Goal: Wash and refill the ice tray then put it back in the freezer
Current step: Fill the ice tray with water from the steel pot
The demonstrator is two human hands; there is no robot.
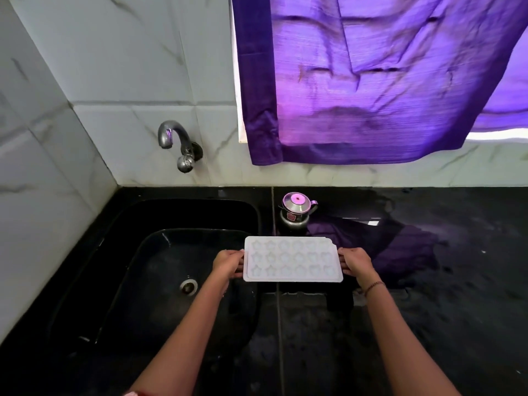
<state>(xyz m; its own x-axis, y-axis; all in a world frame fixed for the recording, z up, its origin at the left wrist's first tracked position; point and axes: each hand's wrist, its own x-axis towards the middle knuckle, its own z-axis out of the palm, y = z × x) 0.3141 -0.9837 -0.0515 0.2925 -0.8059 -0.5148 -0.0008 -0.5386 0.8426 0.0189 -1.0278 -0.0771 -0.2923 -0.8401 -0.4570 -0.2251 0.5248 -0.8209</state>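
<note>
Glossy black worktop (428,310), with a black sink (171,215) at 9 o'clock. A white plastic tray (293,262) of star-shaped cells is held level over the sink's right rim. The left hand (227,262) and right hand (355,262) grip its short ends, fingers curled under, tips hidden. Whether the cells hold water is unclear. A lidded steel pot (297,212) stands at the tray's 12 o'clock.

Two bare forearms, one thin wrist band.
The left hand (228,264) and right hand (355,261) were bare, as were both forearms down to the frame's lower edge. A thin dark bracelet (375,287) circled the right wrist. A scrap of red-and-white cloth (133,393) showed beside the left arm, too little to tell the garment.
</note>
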